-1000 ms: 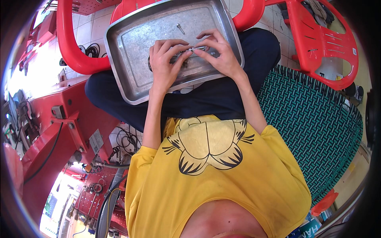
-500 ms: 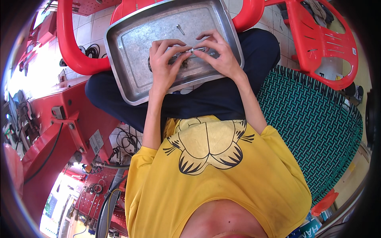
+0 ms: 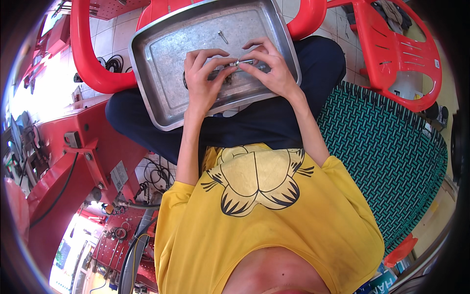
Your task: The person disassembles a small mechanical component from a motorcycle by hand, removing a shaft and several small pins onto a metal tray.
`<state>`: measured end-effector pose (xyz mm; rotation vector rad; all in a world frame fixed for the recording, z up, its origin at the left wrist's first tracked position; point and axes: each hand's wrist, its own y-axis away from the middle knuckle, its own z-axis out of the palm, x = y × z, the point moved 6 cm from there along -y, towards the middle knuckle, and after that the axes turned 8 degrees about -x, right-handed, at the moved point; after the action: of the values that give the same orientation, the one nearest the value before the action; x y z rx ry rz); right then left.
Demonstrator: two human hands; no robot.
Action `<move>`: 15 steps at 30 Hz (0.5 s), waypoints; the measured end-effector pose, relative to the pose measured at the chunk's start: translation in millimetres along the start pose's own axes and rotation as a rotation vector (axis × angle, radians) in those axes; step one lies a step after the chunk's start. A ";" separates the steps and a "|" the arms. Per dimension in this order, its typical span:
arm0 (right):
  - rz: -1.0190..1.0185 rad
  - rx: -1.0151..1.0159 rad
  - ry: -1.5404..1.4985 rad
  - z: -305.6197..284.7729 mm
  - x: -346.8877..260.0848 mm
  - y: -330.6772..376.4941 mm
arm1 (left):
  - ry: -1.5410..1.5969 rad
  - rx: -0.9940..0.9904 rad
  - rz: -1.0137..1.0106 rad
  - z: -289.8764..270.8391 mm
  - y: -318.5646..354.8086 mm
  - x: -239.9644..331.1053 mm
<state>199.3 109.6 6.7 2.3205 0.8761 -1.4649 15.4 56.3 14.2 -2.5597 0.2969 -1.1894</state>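
Over the metal tray [image 3: 161,63], my left hand [image 3: 201,73] and my right hand [image 3: 274,68] meet fingertip to fingertip. Between them is a small shiny metal rod [image 3: 238,63], pinched at both ends by thumbs and forefingers. Its exact kind is too small to make out, and the fingers cover much of it. Below and behind the hands, dark metal parts lie in the tray, partly hidden. A silver bolt [image 3: 223,37] rests on the tray floor, beyond the fingertips.
Under the tray's far side stands a red plastic chair [image 3: 98,78]. Another red chair [image 3: 406,63] is at the far right, beside a green woven seat [image 3: 382,147]. Red metal equipment [image 3: 63,147] with cables fills the left side.
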 end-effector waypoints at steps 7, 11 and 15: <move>0.006 0.011 -0.016 -0.2 2.4 0.7 | -0.050 0.017 -0.024 -1.0 -2.8 4.6; 0.000 -0.005 0.003 -0.2 -0.3 0.3 | -0.026 -0.002 -0.019 -0.1 -0.5 1.8; 0.004 0.009 -0.006 -0.3 0.1 0.6 | 0.039 0.044 -0.070 -3.5 -3.1 5.2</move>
<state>199.8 109.3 6.7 2.3217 0.8644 -1.4770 16.3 57.0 21.2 -2.5308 0.1892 -1.2583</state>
